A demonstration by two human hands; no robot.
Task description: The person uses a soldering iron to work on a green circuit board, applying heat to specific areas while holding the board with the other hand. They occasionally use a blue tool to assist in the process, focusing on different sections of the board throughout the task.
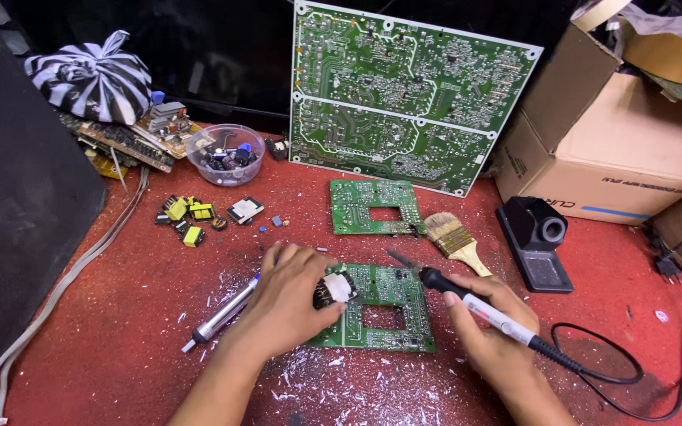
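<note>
Where the hands meet: green circuit board flat on the red mat, near its front edge.
Left hand: fingers curled round a dark wound coil at the board's left end; a silver pen-shaped tool lies under the wrist.
Right hand: closed on a soldering iron, tip over the board's top edge.
Just behind: second small board, paintbrush, black iron stand.
Surface: red mat, strewn with white flecks.
Back: large board propped upright, cardboard boxes to the right, clear bowl of parts to the left.

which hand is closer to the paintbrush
Right. The right hand, holding the soldering iron, sits just below the paintbrush; the left hand is farther off, left of it.
</note>
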